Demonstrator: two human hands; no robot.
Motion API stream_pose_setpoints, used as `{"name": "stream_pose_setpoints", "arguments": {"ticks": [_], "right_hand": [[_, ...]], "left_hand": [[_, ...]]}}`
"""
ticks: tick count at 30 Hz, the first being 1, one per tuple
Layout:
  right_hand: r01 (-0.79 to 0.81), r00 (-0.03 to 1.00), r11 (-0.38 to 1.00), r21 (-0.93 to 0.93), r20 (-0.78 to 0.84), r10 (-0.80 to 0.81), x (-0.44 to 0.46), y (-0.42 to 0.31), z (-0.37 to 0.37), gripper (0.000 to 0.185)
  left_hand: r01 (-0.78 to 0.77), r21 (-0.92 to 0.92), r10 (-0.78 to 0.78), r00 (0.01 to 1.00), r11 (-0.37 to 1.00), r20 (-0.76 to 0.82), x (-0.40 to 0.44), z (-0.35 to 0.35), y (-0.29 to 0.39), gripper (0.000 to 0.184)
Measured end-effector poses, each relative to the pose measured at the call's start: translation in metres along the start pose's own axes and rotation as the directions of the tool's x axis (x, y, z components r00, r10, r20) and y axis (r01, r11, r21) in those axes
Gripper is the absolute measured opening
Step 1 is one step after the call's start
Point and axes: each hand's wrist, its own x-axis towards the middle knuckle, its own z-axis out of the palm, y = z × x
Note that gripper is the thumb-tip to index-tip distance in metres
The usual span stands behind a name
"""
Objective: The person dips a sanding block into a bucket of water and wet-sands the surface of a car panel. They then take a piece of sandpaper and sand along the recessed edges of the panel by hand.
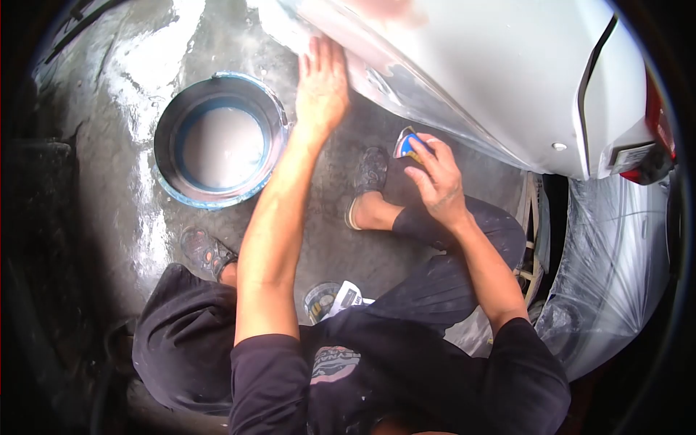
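Note:
My left hand (pixel 322 90) is laid with fingers stretched out against the lower edge of a pale car body panel (pixel 464 65). In my right hand (pixel 438 177) is a small blue and white piece (pixel 407 143), pinched between fingers and thumb just below the panel's edge. A dull, sanded-looking patch (pixel 384 85) shows on the panel between my hands. To the left of my left forearm stands a dark bucket (pixel 168 138) with a blue rim, holding cloudy whitish liquid.
Between my legs, a round container (pixel 319 301) and a white packet (pixel 346 297) are on the wet grey floor (pixel 319 246). At the right are a red tail light (pixel 656 119) and plastic sheeting (pixel 602 268) over a rounded part.

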Motion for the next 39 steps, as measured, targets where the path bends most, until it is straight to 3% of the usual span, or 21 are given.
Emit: {"name": "stream_pose_setpoints", "arguments": {"ticks": [1,3,5,7,9,11,13,16,21,25,26,27,29,31,32,33,34,35,36,37,39], "right_hand": [[-0.029,1.000,0.999,0.028,-0.005,0.029,-0.001,0.003,-0.004,0.050],[-0.054,0.999,0.997,0.062,0.004,0.054,-0.004,0.004,-0.003,0.048],[-0.072,0.997,0.993,0.096,0.014,0.071,0.000,0.005,0.000,0.048],[-0.059,0.998,0.994,0.091,0.027,0.057,0.002,0.003,-0.001,0.048],[-0.047,0.998,0.996,0.080,0.053,0.043,0.005,0.003,-0.001,0.048],[-0.103,0.992,0.990,0.100,0.077,0.096,0.002,0.004,0.003,0.048],[-0.129,0.988,0.983,0.131,0.102,0.116,0.000,0.005,0.008,0.047],[-0.148,0.984,0.978,0.149,0.116,0.132,0.000,0.004,0.009,0.046],[-0.140,0.989,0.972,0.190,0.077,0.128,0.012,-0.002,0.004,0.046],[-0.176,0.984,0.953,0.249,0.035,0.172,0.013,-0.011,-0.003,0.048],[-0.179,0.984,0.951,0.251,0.025,0.178,0.011,-0.012,-0.005,0.047],[-0.182,0.983,0.950,0.255,0.016,0.184,0.009,-0.014,-0.007,0.047],[-0.178,0.983,0.949,0.259,0.012,0.181,0.005,-0.018,-0.018,0.047],[-0.192,0.981,0.946,0.262,0.020,0.193,-0.005,-0.019,-0.030,0.047],[-0.202,0.978,0.943,0.264,0.012,0.206,-0.009,-0.018,-0.035,0.047],[-0.210,0.976,0.941,0.265,0.001,0.217,-0.013,-0.017,-0.040,0.046],[-0.271,0.960,0.908,0.319,0.016,0.280,-0.017,-0.017,-0.044,0.045],[-0.267,0.960,0.908,0.322,0.012,0.278,-0.018,-0.017,-0.047,0.045],[-0.250,0.963,0.916,0.313,-0.014,0.267,-0.018,-0.017,-0.051,0.045],[-0.236,0.966,0.923,0.304,-0.035,0.258,-0.018,-0.016,-0.054,0.044],[-0.217,0.968,0.920,0.327,-0.053,0.246,-0.013,-0.009,-0.052,0.044]], "left_hand": [[-0.007,0.047,0.006,1.000,0.999,0.022,-0.007,-0.002,0.015,0.065],[-0.111,-0.036,0.114,0.989,0.993,0.090,-0.021,-0.006,0.044,0.065],[-0.068,-0.153,0.063,0.997,0.986,-0.039,-0.035,-0.007,0.065,0.067],[-0.072,-0.116,0.077,0.996,0.991,0.036,-0.038,-0.010,0.058,0.067],[-0.142,-0.086,0.142,0.990,0.986,-0.001,-0.034,-0.009,0.022,0.070],[-0.082,-0.001,0.082,0.996,0.997,-0.022,-0.018,-0.010,-0.007,0.076],[0.096,0.005,-0.096,0.995,0.995,-0.040,0.002,-0.016,-0.031,0.079],[0.111,-0.108,-0.116,0.992,0.988,-0.043,-0.001,-0.032,-0.024,0.082],[0.040,-0.028,-0.041,0.999,0.999,-0.035,-0.029,-0.010,0.035,0.076],[-0.135,-0.193,0.151,0.986,0.972,0.070,-0.074,-0.002,0.088,0.079],[-0.139,-0.303,0.160,0.986,0.943,0.045,-0.088,0.005,0.099,0.073],[-0.144,-0.296,0.163,0.986,0.944,0.041,-0.095,0.003,0.101,0.073],[-0.002,-0.455,0.074,0.987,0.891,0.141,-0.105,0.001,0.098,0.076],[0.176,-0.637,-0.282,0.957,0.750,-0.067,-0.090,0.021,0.068,0.072],[0.182,-0.725,-0.406,0.902,0.664,-0.145,-0.075,0.029,0.045,0.070],[0.300,-0.766,-0.541,0.838,0.568,-0.072,-0.052,0.037,0.020,0.071],[0.328,-0.919,-0.647,0.754,0.217,0.116,-0.027,0.013,0.000,0.069],[0.325,-0.919,-0.645,0.756,0.222,0.112,-0.005,0.011,-0.016,0.069],[0.144,-0.972,-0.600,0.767,-0.185,0.228,0.017,0.014,-0.030,0.070],[-0.038,-0.823,-0.514,0.797,-0.567,0.317,0.025,0.019,-0.035,0.071],[-0.241,-0.877,-0.654,0.750,-0.416,0.104,0.027,0.035,0.016,0.082]]}}
